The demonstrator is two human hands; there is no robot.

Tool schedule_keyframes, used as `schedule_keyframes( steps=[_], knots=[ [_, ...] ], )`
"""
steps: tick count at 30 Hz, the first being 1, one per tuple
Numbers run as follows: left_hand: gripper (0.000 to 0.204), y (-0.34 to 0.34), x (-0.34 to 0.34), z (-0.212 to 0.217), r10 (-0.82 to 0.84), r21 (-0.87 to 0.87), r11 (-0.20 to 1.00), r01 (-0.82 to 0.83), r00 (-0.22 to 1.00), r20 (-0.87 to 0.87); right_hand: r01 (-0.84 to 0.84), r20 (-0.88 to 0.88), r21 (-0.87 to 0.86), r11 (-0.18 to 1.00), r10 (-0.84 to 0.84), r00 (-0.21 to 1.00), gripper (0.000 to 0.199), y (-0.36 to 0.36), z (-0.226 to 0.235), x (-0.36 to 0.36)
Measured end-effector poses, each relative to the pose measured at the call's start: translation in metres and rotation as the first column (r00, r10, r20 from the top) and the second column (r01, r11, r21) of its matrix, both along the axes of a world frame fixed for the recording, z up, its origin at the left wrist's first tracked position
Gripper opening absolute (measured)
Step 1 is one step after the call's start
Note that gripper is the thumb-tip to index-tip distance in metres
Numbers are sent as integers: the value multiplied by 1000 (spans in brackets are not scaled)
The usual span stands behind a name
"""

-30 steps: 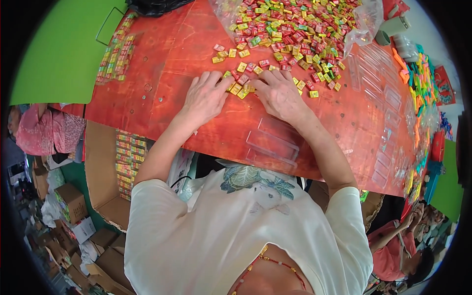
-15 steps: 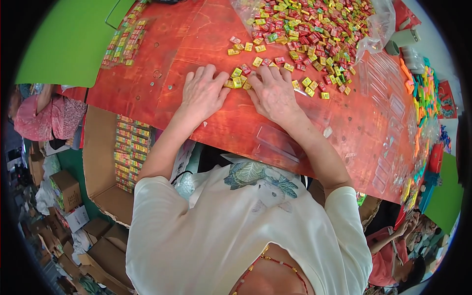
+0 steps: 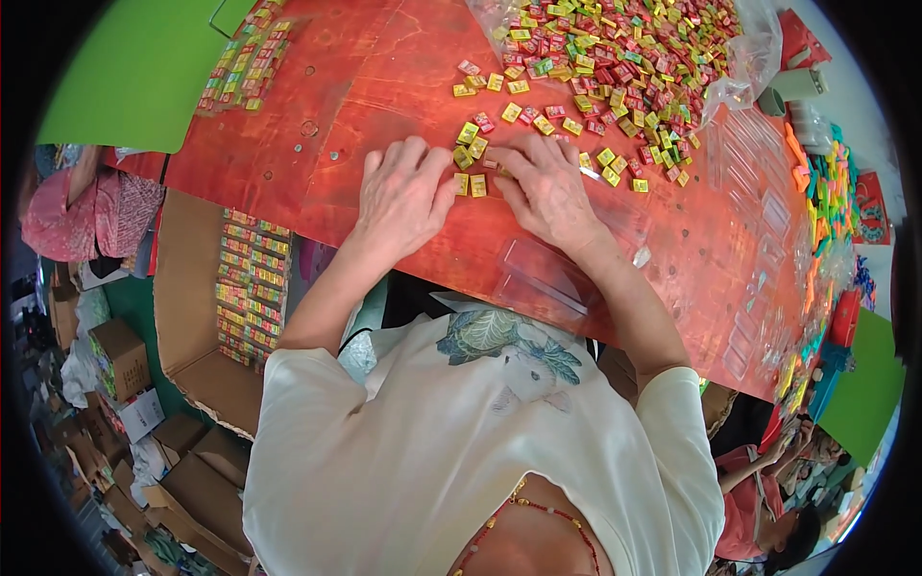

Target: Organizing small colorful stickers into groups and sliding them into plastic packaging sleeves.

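Note:
My left hand rests on the red tabletop with its fingers bent down and its thumb apart, close beside a small yellow box. Another yellow box stands just right of that one. My right hand is curled, its forefinger and thumb at a small red box partly hidden by the fingers. Beyond the gap between my hands lie a few loose yellow boxes. What lies beneath the bent fingers of both hands is hidden.
A large heap of small red, yellow and green boxes spreads over a clear plastic bag. Clear plastic trays lie at the front edge and right. Box rows lie far left; a carton holds more. Other people sit at both sides.
My hands have drawn slightly apart, the right one shifting right. Two yellow boxes between them now show more plainly. The whole view has shifted a little.

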State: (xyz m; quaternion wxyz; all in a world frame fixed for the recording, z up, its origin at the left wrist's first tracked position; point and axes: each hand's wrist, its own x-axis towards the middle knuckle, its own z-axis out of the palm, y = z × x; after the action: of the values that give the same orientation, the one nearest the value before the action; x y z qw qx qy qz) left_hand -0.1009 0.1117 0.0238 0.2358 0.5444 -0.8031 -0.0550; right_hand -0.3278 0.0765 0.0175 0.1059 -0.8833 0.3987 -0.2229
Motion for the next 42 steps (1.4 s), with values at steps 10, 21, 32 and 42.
schedule_keyframes(
  steps=[10,21,32,42],
  knots=[
    [29,-42,5,-13,84,-46,996,-75,969,233,124,-127,-196,973,-150,981,20,-24,-3,3],
    [34,8,-2,-19,-73,-2,997,74,991,111,15,-143,-149,989,-36,989,18,-3,1,1],
    [35,17,7,-27,2,-19,1000,0,997,71,5,-249,-218,976,-61,966,15,-5,5,10],
    [37,19,9,-27,11,-26,1000,-10,998,58,-141,-133,-148,979,122,984,26,5,1,35]
  ],
)
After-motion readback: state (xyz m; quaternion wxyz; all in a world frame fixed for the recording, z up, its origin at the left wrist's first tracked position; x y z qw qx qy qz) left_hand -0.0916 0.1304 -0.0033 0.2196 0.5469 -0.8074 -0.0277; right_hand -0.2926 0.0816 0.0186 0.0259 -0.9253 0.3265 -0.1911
